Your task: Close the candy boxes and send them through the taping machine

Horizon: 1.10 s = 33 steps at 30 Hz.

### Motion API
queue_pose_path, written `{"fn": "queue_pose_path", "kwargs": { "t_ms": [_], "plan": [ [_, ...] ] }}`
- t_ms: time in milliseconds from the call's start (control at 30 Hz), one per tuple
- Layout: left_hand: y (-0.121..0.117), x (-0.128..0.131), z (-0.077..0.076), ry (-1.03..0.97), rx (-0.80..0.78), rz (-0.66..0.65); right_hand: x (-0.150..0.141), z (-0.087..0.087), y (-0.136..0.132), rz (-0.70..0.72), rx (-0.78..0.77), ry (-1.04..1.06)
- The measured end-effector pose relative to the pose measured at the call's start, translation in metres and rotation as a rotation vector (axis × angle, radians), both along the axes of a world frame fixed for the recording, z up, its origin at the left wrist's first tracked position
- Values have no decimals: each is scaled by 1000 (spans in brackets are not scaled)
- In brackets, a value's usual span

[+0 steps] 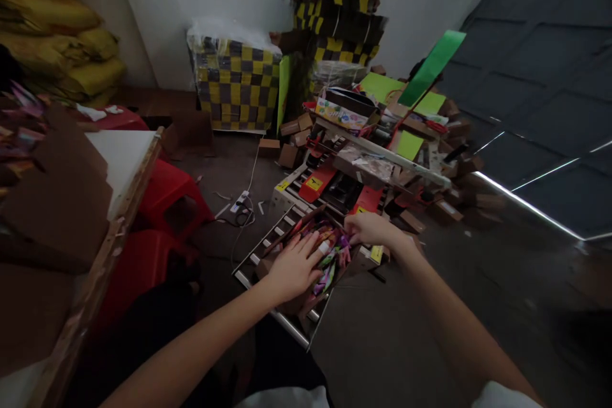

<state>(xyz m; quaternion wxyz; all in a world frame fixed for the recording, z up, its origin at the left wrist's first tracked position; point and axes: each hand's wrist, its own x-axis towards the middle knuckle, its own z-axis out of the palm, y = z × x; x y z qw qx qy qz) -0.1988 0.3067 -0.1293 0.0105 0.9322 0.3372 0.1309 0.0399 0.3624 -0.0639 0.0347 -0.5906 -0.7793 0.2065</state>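
Observation:
On a roller conveyor [297, 329] in front of me stands an open cardboard box [306, 303] filled with small colourful packets [329, 261]. My left hand [297, 268] lies over the packets with its fingers spread, and a white wrap covers one fingertip. At the far right side of the box, my right hand [367, 229] has its fingers curled at the rim; the fingertips are partly hidden. Just beyond the box is a carton-sealing machine with red side plates [318, 182].
To the left are a wood-edged table [125, 204] bearing a large carton [55, 197], and red stools [174, 197]. A power strip [240, 201] with cables lies on the floor. Checkered taped bales [239, 86] stand by the wall. Small cartons [444, 209] are heaped behind the machine.

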Motion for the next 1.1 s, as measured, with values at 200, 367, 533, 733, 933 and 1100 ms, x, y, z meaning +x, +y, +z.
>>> {"fn": "queue_pose_path", "kwargs": {
  "t_ms": [200, 367, 533, 733, 933, 1100],
  "plan": [
    [10, 11, -20, 61, -82, 75, -20, -21, 1, 157, -117, -127],
    [15, 9, -22, 33, -137, 46, -21, -26, -30, 56, 25, -190],
    [19, -4, 0, -108, -468, 51, -53, -37, -30, -261, 251, -296],
    [20, -4, 15, -248, -555, 57, -86, -60, 11, -364, 310, -247],
    [1, 5, -8, -251, -417, 153, -86, -93, -25, -581, 485, -16],
    [-1, -23, 26, -464, -155, -62, -94, -112, -49, -590, 410, 141]
  ]
}}
